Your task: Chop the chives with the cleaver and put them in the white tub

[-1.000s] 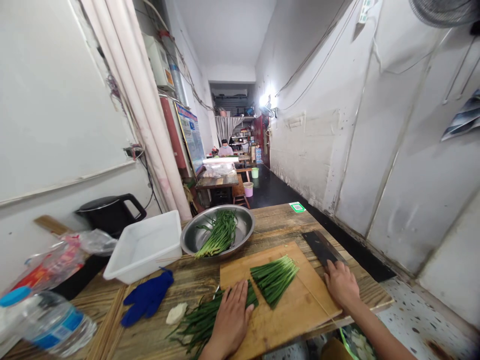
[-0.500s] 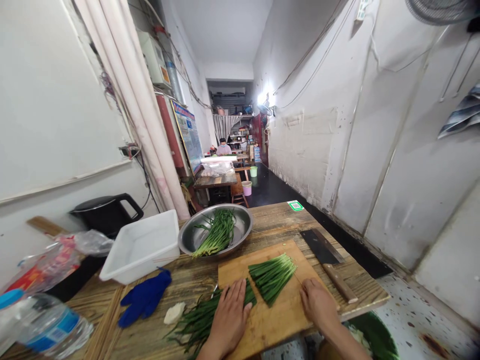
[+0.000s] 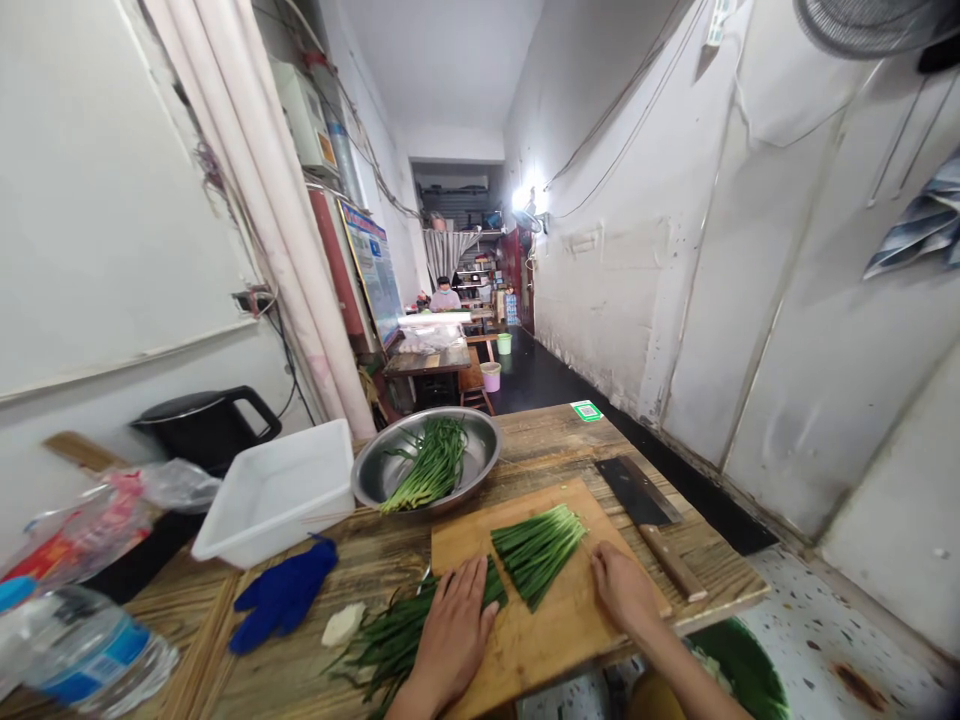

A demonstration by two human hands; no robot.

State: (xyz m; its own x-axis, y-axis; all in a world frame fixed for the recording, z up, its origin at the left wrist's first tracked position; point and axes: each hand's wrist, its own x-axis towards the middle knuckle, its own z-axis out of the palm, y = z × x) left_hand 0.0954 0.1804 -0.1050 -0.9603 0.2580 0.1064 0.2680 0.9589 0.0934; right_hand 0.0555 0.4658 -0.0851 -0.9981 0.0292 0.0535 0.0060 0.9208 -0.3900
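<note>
My left hand [image 3: 461, 620] lies flat, fingers stretched out, over a bunch of garlic chives [image 3: 386, 640] whose leaves spill off the left side of the wooden cutting board [image 3: 547, 640]. A cut, fanned bundle of garlic chives [image 3: 536, 550] rests mid-board, between my hands and apart from both. At the board's right side, my right hand [image 3: 619, 588] has curled, closed fingers; whatever they may hold is hidden. A cleaver [image 3: 641, 500] with a wooden handle lies on the table to the right of the board.
Behind the board stands a steel bowl [image 3: 484, 455] with more garlic chives. To the left are a white tub [image 3: 277, 480], a blue glove [image 3: 285, 595], a water bottle [image 3: 90, 650] and a black kettle [image 3: 202, 425]. A green bin [image 3: 750, 665] is below the table's edge. A person [image 3: 445, 297] sits far back.
The view has shifted slightly, moving everything a little left in the picture. My right hand has risen slightly along the board's right side. My left hand stays on the garlic chives.
</note>
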